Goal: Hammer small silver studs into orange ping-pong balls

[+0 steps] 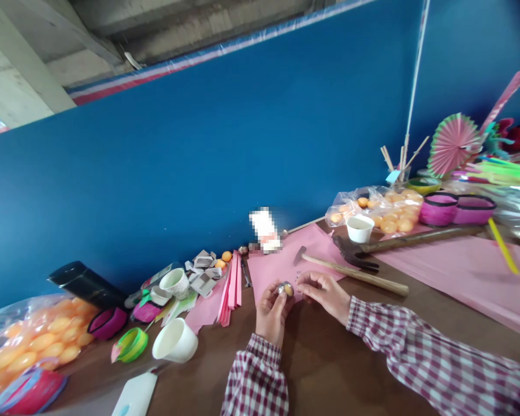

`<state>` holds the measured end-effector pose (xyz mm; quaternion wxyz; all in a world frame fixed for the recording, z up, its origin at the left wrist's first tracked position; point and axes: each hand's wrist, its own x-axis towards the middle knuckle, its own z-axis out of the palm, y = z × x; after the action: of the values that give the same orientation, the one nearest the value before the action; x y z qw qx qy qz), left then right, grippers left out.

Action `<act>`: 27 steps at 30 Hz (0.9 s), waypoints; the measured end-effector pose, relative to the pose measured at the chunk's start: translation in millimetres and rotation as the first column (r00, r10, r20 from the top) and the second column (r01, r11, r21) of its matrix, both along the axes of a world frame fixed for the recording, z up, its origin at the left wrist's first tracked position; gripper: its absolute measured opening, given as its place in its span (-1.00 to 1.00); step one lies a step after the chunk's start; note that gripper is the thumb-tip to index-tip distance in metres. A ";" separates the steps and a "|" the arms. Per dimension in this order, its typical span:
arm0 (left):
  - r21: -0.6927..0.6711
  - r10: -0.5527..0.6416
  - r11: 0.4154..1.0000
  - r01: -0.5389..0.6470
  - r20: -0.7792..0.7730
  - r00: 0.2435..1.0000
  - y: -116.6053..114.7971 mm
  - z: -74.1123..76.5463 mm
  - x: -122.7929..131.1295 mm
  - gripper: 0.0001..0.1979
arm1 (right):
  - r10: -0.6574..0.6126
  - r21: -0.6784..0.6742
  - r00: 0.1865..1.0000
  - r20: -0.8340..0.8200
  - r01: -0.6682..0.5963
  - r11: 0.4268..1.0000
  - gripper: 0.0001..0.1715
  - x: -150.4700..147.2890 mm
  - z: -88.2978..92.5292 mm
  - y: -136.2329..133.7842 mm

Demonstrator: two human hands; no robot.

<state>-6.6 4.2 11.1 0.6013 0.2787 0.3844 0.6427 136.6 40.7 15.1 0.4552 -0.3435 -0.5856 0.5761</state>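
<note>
My left hand (pixel 273 312) holds a small orange ball (pixel 288 289) partly covered in shiny silver bits. Just to its right, my right hand (pixel 325 292) is closed in a pinch, its fingertips close to the ball but apart from it. Tiny shiny pieces (pixel 298 275) show at those fingertips; whether they are gripped or lie on the paper is too small to tell. Beneath and behind both hands is a pink sheet of paper (pixel 273 268). A small hammer (pixel 351 270) with a wooden handle lies beyond my right hand.
A larger claw hammer (pixel 416 239) lies at the right behind a white paper cup (pixel 360 229). Bags of orange balls (pixel 398 211) sit at back right and far left. White cups (pixel 175 341), folded pink paper (pixel 231 289) and a white box-like object (pixel 135 394) occupy the left. A blue partition (pixel 199 162) rises behind.
</note>
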 end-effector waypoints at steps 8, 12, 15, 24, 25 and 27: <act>-0.010 0.015 1.000 -0.015 0.001 1.000 -0.6 3.1 1.2 -0.64 | 0.013 0.013 1.000 0.000 -0.013 1.000 -0.67 0.5 0.1 0.3; -0.003 0.004 1.000 -0.004 -0.008 1.000 -0.1 0.9 0.4 -0.63 | 0.021 0.007 1.000 0.002 -0.021 1.000 -0.67 1.1 2.8 -1.1; 0.004 -0.002 1.000 0.002 -0.016 1.000 0.2 -0.7 -0.1 -0.63 | 0.019 0.006 1.000 -0.009 -0.019 1.000 -0.67 0.7 4.4 -2.0; 0.004 -0.012 1.000 0.012 -0.018 1.000 1.2 -4.0 -1.0 -0.65 | 0.018 -0.023 0.999 -0.036 -0.019 1.000 -0.70 0.7 6.4 -2.1; 0.002 -0.011 1.000 0.011 -0.017 1.000 1.2 -4.1 -1.1 -0.65 | 0.020 -0.024 0.999 -0.028 -0.020 0.999 -0.71 0.7 7.0 -2.4; -0.005 -0.008 1.000 0.008 -0.017 1.000 1.2 -3.6 -1.0 -0.64 | 0.022 -0.024 1.000 -0.017 -0.022 0.999 -0.71 0.8 8.2 -3.0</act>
<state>-7.6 5.4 7.5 0.6011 0.2842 0.3901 0.6369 137.4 37.8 23.3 0.4494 -0.3378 -0.5785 0.5910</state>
